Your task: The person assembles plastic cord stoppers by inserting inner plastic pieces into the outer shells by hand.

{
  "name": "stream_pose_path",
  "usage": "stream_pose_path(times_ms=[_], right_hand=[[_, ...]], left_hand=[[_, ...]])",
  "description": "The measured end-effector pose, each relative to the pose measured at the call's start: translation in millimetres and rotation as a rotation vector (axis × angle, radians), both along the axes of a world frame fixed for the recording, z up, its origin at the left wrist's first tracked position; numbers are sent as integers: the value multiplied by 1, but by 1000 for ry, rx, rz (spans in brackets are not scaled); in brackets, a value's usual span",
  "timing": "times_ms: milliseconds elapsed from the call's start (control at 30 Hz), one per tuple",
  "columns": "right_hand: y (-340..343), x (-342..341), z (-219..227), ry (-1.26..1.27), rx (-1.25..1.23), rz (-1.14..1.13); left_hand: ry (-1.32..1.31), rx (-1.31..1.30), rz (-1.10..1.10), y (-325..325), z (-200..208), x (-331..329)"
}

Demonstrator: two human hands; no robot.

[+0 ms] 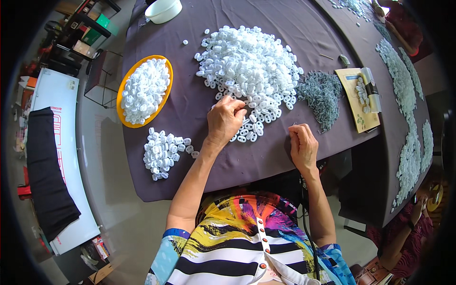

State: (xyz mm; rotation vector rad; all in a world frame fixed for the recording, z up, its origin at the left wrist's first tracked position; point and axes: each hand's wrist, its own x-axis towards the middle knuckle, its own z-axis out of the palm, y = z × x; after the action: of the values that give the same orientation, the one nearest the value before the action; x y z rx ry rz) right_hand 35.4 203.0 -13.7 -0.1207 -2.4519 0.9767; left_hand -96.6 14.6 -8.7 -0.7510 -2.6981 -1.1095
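My left hand (224,119) reaches the front edge of a big heap of small white oval plastic pieces (247,57), each with slots or holes. Its thumb and fingers are pinched together among the pieces; what lies between them is hidden. My right hand (304,145) hovers over the cloth near the table's front edge, fingers curled into a pinch. A tiny thin bit seems to show at its fingertips, too small to name. Beyond it lies a pile of small grey-blue bits (323,97). To the left sits a smaller group of white pieces (161,153).
A yellow oval tray (119,105) full of white pieces stands at the left, a white tub (164,11) at the far left. Right of the grey-blue pile are a tan booklet (349,99) and a clear tube (373,97). Other people work at the right table (375,190).
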Motion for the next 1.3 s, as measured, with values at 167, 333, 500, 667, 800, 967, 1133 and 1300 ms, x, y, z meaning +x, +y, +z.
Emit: stream_pose_path(times_ms=[167, 333, 500, 667, 800, 967, 1133, 1300], right_hand=[[-1, 0, 2, -4, 13, -1], [0, -1, -2, 3, 31, -6], [0, -1, 0, 0, 1, -8], [0, 0, 1, 7, -10, -16], [-1, 2, 0, -8, 2, -20], [-4, 2, 1, 31, 19, 12], [-36, 9, 13, -42, -251, 184], [-55, 9, 5, -189, -483, 268]], left_hand=[[29, 6, 31, 2, -3, -7], [36, -108, 42, 16, -2, -13], [37, -95, 57, 21, -6, -14], [120, -81, 43, 21, -1, -8], [171, 134, 37, 15, 6, 15], [-750, 708, 55, 0, 9, 76], [-957, 912, 76, -15, -7, 99], [-1013, 995, 118, -15, -10, 100]])
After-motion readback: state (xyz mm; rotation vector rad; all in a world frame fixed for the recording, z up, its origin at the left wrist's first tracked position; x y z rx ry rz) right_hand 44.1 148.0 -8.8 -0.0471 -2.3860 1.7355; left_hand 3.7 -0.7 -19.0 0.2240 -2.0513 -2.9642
